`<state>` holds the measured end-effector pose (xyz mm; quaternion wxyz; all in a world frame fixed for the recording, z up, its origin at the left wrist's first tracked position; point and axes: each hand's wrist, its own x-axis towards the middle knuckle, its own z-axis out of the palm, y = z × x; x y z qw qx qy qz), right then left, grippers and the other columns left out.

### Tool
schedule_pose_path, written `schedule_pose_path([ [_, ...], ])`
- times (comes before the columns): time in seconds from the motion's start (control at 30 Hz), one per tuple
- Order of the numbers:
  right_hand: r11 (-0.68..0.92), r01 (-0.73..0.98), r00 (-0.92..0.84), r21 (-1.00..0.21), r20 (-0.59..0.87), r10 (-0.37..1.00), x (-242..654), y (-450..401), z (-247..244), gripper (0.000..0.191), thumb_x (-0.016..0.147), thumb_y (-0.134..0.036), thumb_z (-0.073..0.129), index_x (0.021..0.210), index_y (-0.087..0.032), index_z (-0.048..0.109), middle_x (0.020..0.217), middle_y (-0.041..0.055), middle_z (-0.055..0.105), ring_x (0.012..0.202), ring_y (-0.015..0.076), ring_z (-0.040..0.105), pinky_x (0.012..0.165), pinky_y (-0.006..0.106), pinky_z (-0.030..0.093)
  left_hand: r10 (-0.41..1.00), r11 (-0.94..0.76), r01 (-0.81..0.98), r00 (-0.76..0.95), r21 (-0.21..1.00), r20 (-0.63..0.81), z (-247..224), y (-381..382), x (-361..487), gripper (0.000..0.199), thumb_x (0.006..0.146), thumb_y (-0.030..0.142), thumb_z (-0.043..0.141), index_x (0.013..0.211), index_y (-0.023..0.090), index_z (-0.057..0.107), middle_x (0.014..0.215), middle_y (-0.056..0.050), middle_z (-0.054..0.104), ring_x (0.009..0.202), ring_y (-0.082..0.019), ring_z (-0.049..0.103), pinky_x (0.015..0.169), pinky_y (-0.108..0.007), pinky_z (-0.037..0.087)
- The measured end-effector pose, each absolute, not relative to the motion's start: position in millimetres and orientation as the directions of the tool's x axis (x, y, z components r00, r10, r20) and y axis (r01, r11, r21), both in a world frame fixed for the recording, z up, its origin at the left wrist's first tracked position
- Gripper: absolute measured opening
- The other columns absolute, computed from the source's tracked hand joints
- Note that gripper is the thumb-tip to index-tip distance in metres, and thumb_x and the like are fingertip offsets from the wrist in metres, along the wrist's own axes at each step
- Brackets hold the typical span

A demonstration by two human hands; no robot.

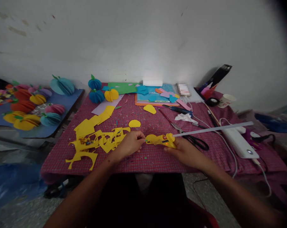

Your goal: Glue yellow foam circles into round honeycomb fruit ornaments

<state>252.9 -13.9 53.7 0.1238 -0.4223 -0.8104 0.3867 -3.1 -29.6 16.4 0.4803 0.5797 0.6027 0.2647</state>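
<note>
My right hand [187, 153] is wrapped round a yellow hot glue gun [161, 139], which points left with a small orange light on its side. A long, cloudy glue stick [214, 129] juts from its back end. Close to the nozzle, my left hand [132, 143] has its fingers pinched together; what they hold is too small or hidden to name. Beyond the hands lie a rounded yellow paper piece [134, 123] and a similar paper piece [149, 109]. Cut yellow paper scraps [83, 155] spread out left of my left hand.
Black-handled scissors [198, 142] lie beyond my right hand. A white power strip [239, 142] with cables and a paper cup [226, 100] stand to the right. Coloured paper sheets [123, 88] lie at the back. Paper pumpkins [27, 122] fill the blue table [71, 107] at left.
</note>
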Motion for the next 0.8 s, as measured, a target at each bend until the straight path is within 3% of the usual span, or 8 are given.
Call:
schedule_pose_path([
  [0.6,0.384,0.711,-0.569,-0.589,-0.161,0.806,257.5,-14.0,58.5,0.022,0.095,-0.036,0.055,0.094,-0.019,0.07,0.092,0.0082,0.075,0.079,0.0247,0.068,0.071,0.035,0.049,0.96,0.115,0.515,0.162,0.85,-0.228,10.3,-27.8,-4.3,0.015,0.088,0.026,0.054,0.087,0.018,0.066,0.065,0.002,0.063,0.05,-0.012,0.061,0.045,-0.021,0.042],
  [0.8,0.384,0.698,-0.577,-0.604,-0.159,0.801,264.3,-13.9,58.6,0.024,0.096,-0.036,0.054,0.091,-0.019,0.07,0.089,0.0081,0.075,0.083,0.0263,0.069,0.073,0.036,0.051,0.955,0.136,0.532,0.153,0.836,-0.253,15.3,-28.5,-3.8,0.014,0.087,0.022,0.052,0.087,0.018,0.066,0.065,0.003,0.062,0.049,-0.012,0.062,0.045,-0.021,0.044],
])
